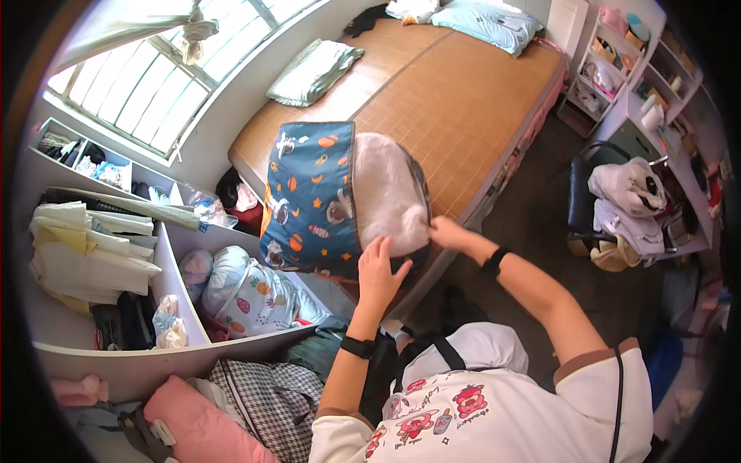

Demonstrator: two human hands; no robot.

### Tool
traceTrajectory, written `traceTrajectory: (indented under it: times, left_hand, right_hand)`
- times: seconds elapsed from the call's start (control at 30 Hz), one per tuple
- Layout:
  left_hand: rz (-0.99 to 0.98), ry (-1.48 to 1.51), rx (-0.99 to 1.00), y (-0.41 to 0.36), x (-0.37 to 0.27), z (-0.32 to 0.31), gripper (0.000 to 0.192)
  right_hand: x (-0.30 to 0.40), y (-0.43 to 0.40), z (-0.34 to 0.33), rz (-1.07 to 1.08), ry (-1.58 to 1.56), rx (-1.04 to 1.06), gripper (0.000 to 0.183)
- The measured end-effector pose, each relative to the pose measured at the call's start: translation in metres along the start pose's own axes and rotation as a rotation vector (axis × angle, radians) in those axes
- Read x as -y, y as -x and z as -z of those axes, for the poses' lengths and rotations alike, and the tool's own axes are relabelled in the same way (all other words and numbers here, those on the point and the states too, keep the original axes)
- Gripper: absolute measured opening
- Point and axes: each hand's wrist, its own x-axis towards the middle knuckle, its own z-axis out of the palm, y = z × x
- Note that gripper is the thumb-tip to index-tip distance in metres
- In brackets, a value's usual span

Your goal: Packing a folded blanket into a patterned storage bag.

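A dark blue fabric storage bag (310,197) printed with astronauts, planets and stars stands on the near corner of the bed. Its top flap is folded back to the left. Inside lies a fluffy pale pink blanket (388,185), filling the opening. My left hand (379,269) rests at the blanket's near edge with thumb and fingers apart. At the bag's right near corner, my right hand (448,233) pinches the edge of the bag with its fingers closed. Both wrists wear black bands.
The bed (463,98) has a woven mat, a folded quilt (315,72) and a blue pillow (489,26). Open wardrobe compartments (185,289) with clothes and a fruit-print bag (255,295) stand left. A loaded chair (619,202) is at right. A houndstooth bag (272,399) lies near left.
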Motion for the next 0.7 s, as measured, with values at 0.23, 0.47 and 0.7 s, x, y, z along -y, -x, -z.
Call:
traceTrajectory:
  times: [0.23,0.47,0.7]
  left_hand:
    - [0.208,-0.262,0.088,0.051,0.002,0.003,0.061]
    - [0.237,-0.226,0.077,0.102,0.013,0.018,0.060]
    - [0.045,-0.020,0.134,0.118,0.017,0.028,0.073]
  right_hand:
    - [0.027,0.076,-0.070,0.015,-0.096,0.431,0.038]
    - [0.033,0.074,-0.103,0.053,-0.118,0.835,0.037]
    - [0.071,0.055,-0.057,0.239,-0.018,0.835,0.027]
